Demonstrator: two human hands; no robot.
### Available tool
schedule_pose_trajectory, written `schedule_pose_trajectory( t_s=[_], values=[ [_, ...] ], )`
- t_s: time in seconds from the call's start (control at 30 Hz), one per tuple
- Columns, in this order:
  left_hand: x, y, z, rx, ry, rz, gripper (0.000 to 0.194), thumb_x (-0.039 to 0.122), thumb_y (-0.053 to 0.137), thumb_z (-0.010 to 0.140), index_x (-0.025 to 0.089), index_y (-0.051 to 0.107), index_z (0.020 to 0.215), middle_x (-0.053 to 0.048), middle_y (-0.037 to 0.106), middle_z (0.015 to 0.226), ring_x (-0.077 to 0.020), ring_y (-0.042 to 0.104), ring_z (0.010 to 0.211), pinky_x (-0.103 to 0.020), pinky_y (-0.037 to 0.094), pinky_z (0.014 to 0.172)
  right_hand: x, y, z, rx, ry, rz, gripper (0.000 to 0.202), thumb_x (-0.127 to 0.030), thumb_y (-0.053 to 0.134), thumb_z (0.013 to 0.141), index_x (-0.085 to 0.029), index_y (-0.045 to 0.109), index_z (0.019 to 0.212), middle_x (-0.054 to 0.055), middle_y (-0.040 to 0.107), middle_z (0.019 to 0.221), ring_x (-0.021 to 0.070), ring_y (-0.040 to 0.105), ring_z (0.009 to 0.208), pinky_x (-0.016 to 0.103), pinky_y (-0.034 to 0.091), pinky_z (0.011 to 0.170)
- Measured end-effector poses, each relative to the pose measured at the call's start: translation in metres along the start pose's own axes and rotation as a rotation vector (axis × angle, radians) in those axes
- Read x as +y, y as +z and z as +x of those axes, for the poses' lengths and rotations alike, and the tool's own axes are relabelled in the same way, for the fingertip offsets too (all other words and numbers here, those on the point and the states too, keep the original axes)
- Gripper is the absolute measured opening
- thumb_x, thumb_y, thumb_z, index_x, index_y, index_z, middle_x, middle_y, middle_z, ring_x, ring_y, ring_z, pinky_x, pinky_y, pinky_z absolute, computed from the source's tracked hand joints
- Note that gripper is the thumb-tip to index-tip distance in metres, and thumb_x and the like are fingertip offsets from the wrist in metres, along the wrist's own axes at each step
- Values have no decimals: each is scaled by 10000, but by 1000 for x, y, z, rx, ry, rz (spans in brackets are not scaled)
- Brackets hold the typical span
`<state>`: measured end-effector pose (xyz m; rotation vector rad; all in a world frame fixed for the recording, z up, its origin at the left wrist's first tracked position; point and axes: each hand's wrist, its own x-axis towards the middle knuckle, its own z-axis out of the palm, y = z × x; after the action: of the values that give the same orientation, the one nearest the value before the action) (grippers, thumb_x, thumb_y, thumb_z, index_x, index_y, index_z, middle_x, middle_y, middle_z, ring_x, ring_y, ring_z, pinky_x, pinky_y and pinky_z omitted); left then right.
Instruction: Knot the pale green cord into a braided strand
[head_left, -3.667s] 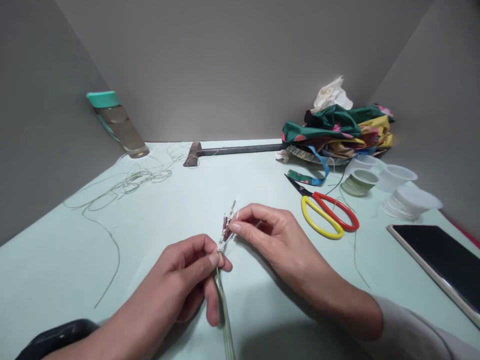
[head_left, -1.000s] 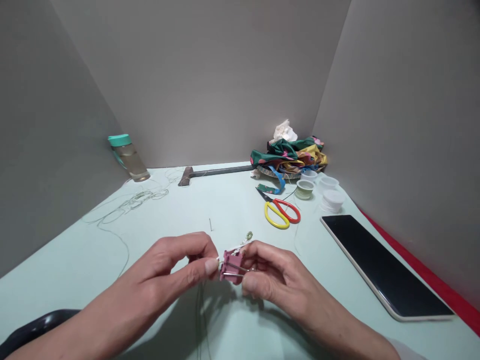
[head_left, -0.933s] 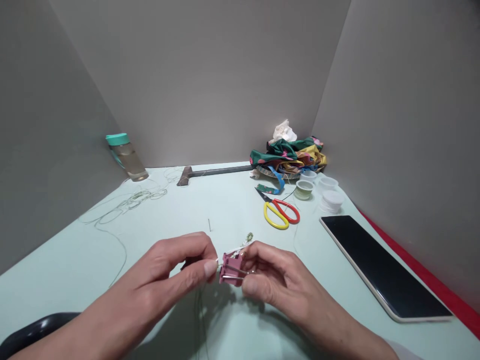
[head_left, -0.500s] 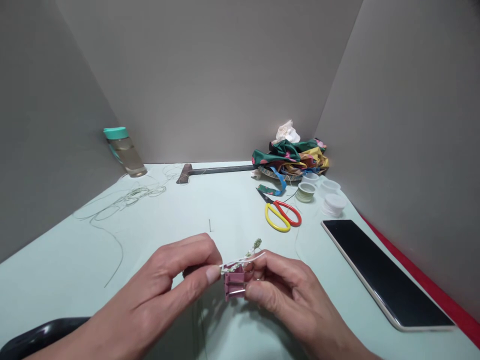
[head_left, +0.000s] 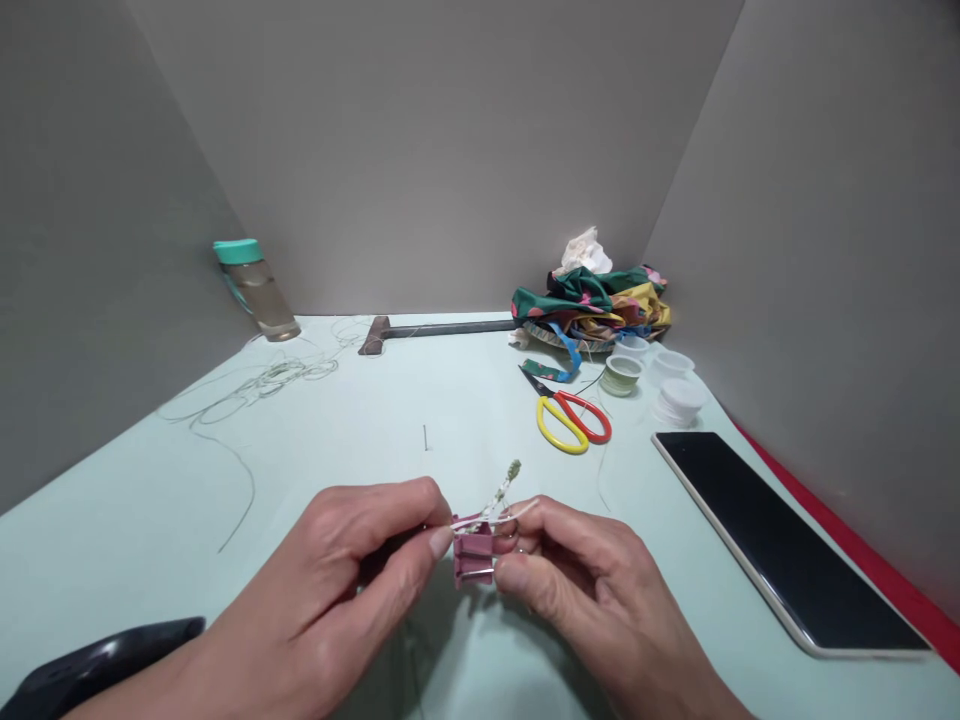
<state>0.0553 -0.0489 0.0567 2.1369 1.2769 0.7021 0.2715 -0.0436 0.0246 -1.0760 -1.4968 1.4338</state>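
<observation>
Gripping the pink binder clip (head_left: 472,556) at its right end: right hand (head_left: 600,565), thumb and fingers closed; left hand (head_left: 349,570) has thumb and index pinched on white strands (head_left: 496,519) at the clip's left edge. So the clip sits between both sets of fingertips. Should be light, stiff, springy; hold by the sides. Green-and-white cord (head_left: 502,491) slants up just left of right index; probably soft, near weightless, easily distorted, so hold low. Can't tell if the clip bites it; fingers and strands obstruct. Around, big to small: cloth pile (head_left: 592,300) and hammer (head_left: 450,328) well beyond both hands; phone (head_left: 787,540) right of right hand; bottle (head_left: 261,295) far past left hand; thread tangle (head_left: 279,374) nearer it, snag risk; scissors (head_left: 553,393), then green spool (head_left: 622,378), beyond right hand; pin (head_left: 425,438) ahead of left fingertips.
</observation>
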Motion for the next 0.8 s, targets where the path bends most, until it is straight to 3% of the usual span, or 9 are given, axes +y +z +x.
schedule_pose_trajectory(
  t_s=[0.33,0.57,0.7,0.8],
  values=[
    [-2,5,6,-12,-12,-113,276,189,493,924,270,520,662,47,553,583,-170,472,525,-266,387,526,3,-1,1,-10,38,5,270,-419,709,881,-208,634,729,-23,551,694,141,468,676,287,347,615],
    [-3,6,10,-51,20,-66,294,221,513,1000,252,576,714,53,590,640,-143,539,580,-233,415,590,4,1,3,-50,111,65,296,-445,718,915,-215,595,775,-52,488,666,121,409,633,276,330,585],
    [-3,7,12,-106,-139,-223,340,406,535,1047,232,660,784,24,634,713,-169,553,663,-258,412,627,5,-6,4,-91,96,64,243,-407,713,962,-203,638,854,-29,568,773,129,481,719,270,387,668],
    [-3,12,13,-148,-303,-398,396,536,591,980,207,682,778,3,598,730,-193,505,711,-285,387,643,8,-13,4,-102,33,115,205,-413,713,981,-211,676,997,-15,604,873,134,505,773,271,413,726]
  ],
)
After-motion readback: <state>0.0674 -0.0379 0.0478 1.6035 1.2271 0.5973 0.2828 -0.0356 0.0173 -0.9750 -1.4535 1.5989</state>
